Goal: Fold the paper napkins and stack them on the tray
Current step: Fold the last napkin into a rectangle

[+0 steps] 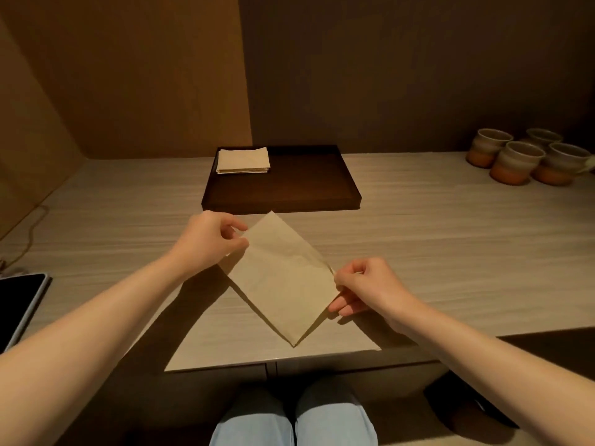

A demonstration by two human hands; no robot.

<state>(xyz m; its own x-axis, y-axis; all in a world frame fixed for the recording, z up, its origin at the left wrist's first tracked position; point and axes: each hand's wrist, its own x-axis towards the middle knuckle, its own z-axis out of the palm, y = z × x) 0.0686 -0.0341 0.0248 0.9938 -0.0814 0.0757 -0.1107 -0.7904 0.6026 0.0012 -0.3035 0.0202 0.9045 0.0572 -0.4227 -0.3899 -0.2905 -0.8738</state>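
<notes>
Beige paper, thin and limp: that is what I am handling. The napkin (pixel 283 278) is held as a diamond above the near part of the wooden counter (pixel 450 252), its lower tip close to or touching the surface; I cannot tell which. My left hand (pixel 209 239) pinches its upper left edge between thumb and fingertips, and my right hand (pixel 367 284) pinches the right corner the same way, the other fingers curled beneath.

I judge it nearly weightless, soft enough to sag between the two holds, and easy to tear or crumple if I pull the corners apart too hard. Corners and edges are the places to take it; a light pinch suffices, and the flat counter will do the work of creasing.

It looks already doubled, with a faint crease line across its face and a darker shaded strip along the upper right edge. Its surface is matte and slightly textured.

Beyond it lies the dark tray (pixel 322 194), and in the tray's far left corner sits a small stack of folded napkins (pixel 243 160), squared up neatly. So some are finished, and this one is mid-fold by my reckoning.

Four glazed ceramic cups (pixel 521 159) stand at the far right of the counter, and a tablet (pixel 19 304) lies at the left edge.
</notes>
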